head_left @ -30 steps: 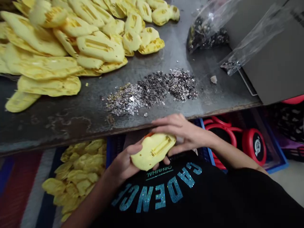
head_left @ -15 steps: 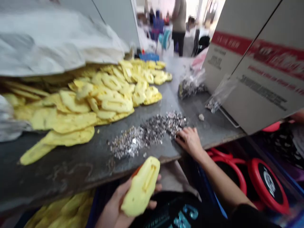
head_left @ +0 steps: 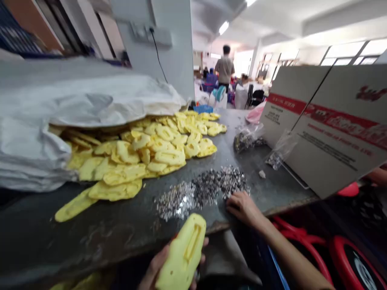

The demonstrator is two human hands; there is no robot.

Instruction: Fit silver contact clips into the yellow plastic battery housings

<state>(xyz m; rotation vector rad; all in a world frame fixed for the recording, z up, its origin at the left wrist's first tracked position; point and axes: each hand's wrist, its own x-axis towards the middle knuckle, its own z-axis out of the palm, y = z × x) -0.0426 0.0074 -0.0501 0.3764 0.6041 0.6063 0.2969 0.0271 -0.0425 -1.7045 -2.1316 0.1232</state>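
While the left hand [head_left: 169, 264] grips one yellow foam piece [head_left: 184, 253], the right hand [head_left: 242, 208], grip unclear, rests at the silver sequin heap [head_left: 205, 189]; two clear plastic bags [head_left: 248, 137] lie upper right.

The yellow foam piece [head_left: 181, 253] stands tilted up in my left hand [head_left: 157, 268] — a rounded, elongated shape with a narrow rectangular slot set into its face, its lower end cut off by the bottom of my view; my right hand [head_left: 242, 208] lies just beside the silvery heap of tiny metallic bits [head_left: 205, 191] — loose, glinting, spread in a low, uneven drift.
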